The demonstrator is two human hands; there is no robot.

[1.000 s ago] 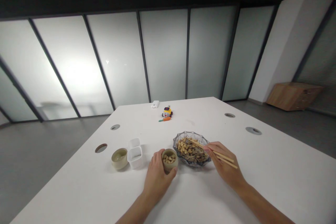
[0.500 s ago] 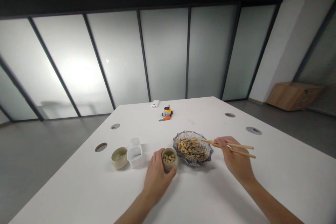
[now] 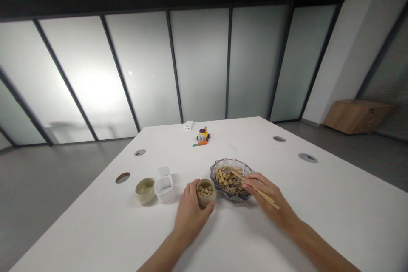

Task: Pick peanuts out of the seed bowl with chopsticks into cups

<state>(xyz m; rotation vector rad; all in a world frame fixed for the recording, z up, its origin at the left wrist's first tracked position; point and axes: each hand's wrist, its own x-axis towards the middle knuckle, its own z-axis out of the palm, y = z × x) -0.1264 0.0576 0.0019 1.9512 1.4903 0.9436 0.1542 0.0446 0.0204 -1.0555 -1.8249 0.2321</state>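
My left hand [image 3: 190,211] is wrapped around a small beige cup [image 3: 205,193] that holds several peanuts. Just right of it stands a cut-glass bowl [image 3: 231,174] filled with peanuts and sunflower seeds. My right hand [image 3: 266,198] grips a pair of wooden chopsticks [image 3: 251,187]; their tips reach into the glass bowl among the peanuts. Both hands rest low over the white table [image 3: 318,204].
Left of the cup stand two white square containers [image 3: 163,185] and an empty beige cup [image 3: 145,190]. Farther back lie a small yellow toy car [image 3: 203,135], an orange carrot toy [image 3: 200,144] and a white block [image 3: 188,126]. Round cable holes [image 3: 123,177] dot the table.
My right hand had swung out to the right with the chopsticks, then came back left and down, so the tips are in the glass bowl again. My left hand stayed on the cup.
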